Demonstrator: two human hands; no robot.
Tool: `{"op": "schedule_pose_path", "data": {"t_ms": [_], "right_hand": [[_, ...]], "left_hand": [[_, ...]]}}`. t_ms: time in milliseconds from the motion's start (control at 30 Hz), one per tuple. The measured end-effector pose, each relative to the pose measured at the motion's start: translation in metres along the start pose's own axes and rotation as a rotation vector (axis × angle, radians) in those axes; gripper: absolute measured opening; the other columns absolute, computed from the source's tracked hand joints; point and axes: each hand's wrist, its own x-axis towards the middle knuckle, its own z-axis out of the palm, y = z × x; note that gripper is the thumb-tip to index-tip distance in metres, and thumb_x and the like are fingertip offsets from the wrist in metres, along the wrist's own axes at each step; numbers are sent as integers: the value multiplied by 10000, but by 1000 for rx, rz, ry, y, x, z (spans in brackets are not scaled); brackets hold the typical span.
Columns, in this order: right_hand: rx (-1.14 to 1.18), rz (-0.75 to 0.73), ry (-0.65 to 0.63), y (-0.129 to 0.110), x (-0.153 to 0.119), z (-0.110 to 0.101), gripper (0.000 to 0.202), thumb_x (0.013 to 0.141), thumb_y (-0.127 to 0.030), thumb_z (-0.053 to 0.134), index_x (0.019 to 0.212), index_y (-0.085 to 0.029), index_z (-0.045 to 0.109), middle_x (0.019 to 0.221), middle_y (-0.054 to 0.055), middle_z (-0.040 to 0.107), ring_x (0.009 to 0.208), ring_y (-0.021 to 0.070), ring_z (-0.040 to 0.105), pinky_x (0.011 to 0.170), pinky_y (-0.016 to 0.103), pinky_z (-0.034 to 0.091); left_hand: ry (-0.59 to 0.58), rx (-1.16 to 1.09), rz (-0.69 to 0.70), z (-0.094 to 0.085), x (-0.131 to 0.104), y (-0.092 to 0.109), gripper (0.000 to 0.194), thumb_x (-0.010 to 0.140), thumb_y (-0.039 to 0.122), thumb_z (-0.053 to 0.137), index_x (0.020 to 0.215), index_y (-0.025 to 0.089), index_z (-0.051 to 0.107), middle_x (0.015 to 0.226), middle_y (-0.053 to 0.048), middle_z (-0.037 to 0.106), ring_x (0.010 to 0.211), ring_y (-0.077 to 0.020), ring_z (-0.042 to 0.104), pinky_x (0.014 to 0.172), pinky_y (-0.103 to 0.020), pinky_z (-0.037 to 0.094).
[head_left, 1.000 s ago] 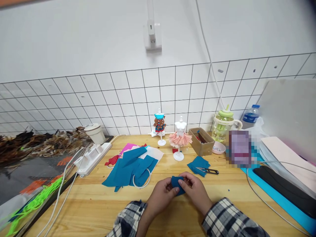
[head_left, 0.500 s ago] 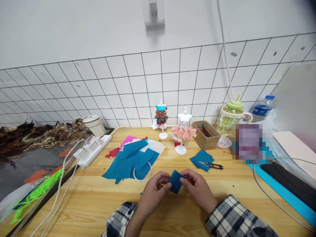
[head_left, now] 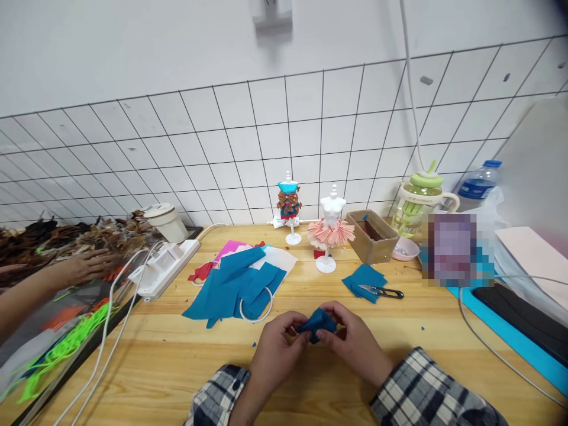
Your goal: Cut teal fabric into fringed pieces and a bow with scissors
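Note:
Between my fingers is a small piece of dark blue fabric (head_left: 318, 323), partly folded and puffed up in the middle. My left hand (head_left: 280, 343) pinches its left end, and my right hand (head_left: 350, 340) grips its right side between thumb and fingers. Beyond the right hand lies a stack of blue fabric squares (head_left: 364, 278), with small thread snips (head_left: 381, 291) resting on it. To the upper left of my hands are larger blue fabric pieces (head_left: 239, 284) with a white ring (head_left: 256, 320) on top.
Two small white dress forms stand at the back, one in a brown and blue outfit (head_left: 289, 204), one in a pink pleated skirt (head_left: 331, 232). A cardboard box (head_left: 371, 251) is right of them. At left are a power strip (head_left: 165, 269), cables and another person's hand (head_left: 86, 266).
The blue piece was held flat as a square; now it is folded and bunched between my fingers. Another person's arm has come in at the left. The view has shifted slightly.

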Motion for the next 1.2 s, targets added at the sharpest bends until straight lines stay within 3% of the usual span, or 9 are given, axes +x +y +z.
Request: {"op": "schedule_pose_path", "data": {"t_ms": [100, 233, 433, 667, 800, 900, 1033, 1133, 1200], "right_hand": [[-51, 1, 28, 0, 3, 0, 166, 808, -333, 596, 857, -187, 658, 763, 18, 629, 651, 148, 538, 559, 252, 423], [73, -14, 41, 1, 5, -1, 169, 801, -337, 608, 834, -183, 667, 771, 21, 623, 674, 152, 549, 554, 244, 437], [314, 15, 59, 4, 6, 0, 398, 780, -372, 645, 1124, -198, 545, 815, 15, 637, 662, 152, 584, 575, 263, 493], [-249, -155, 69, -2, 0, -5, 456, 777, -201, 596, 1228, -258, 565, 745, -9, 613, 618, 157, 536, 597, 280, 427], [-258, -207, 93, -5, -3, -2, 508, 757, -205, 594, 1262, -259, 559, 933, 39, 652, 679, 160, 534, 633, 289, 462], [54, -8, 69, -7, -2, -1, 537, 725, -283, 589, 1257, -231, 534, 1017, 67, 625, 655, 152, 533, 510, 261, 471], [576, 395, -247, -11, -1, -2, 409, 783, -521, 524, 980, -177, 625, 756, 35, 621, 528, 138, 540, 403, 242, 442], [617, 399, -256, -10, -1, -3, 378, 732, -544, 642, 806, -175, 595, 587, -22, 556, 440, 102, 479, 354, 194, 353], [526, 346, -196, -7, 1, -3, 354, 705, -507, 690, 773, -180, 572, 521, -53, 500, 399, 85, 423, 336, 183, 286]], "left_hand": [[39, 3, 20, 0, 0, -1, 182, 725, 201, 648, 896, 217, 709, 876, -37, 718, 799, -205, 601, 738, -297, 457], [14, -127, 25, -2, 0, 0, 282, 749, 301, 677, 1012, 201, 681, 1027, -72, 705, 921, -231, 616, 780, -306, 474], [-85, -304, -1, -4, 2, -1, 342, 788, 414, 662, 1009, 153, 672, 969, -99, 712, 878, -228, 639, 760, -299, 490], [-31, -133, 15, -3, -1, 3, 369, 691, 282, 748, 1046, 200, 695, 1002, -79, 727, 917, -239, 642, 843, -340, 492], [33, -40, 99, -3, 1, 2, 177, 726, 210, 692, 896, 214, 739, 900, -59, 710, 872, -222, 632, 840, -351, 493], [157, 27, 274, -8, 1, 0, 150, 758, 155, 636, 782, 240, 757, 1028, -69, 645, 1012, -230, 580, 921, -379, 454], [216, 164, 466, -16, -3, 0, 249, 761, 99, 631, 794, 304, 768, 1210, -49, 549, 1137, -236, 494, 993, -413, 398], [124, 231, 512, -17, -5, -1, 277, 778, 95, 630, 797, 334, 769, 1238, -31, 547, 1182, -239, 469, 1045, -429, 346], [107, 159, 456, -14, -3, -2, 262, 823, 151, 611, 927, 341, 757, 1282, -39, 541, 1227, -245, 455, 1074, -437, 320]]}}
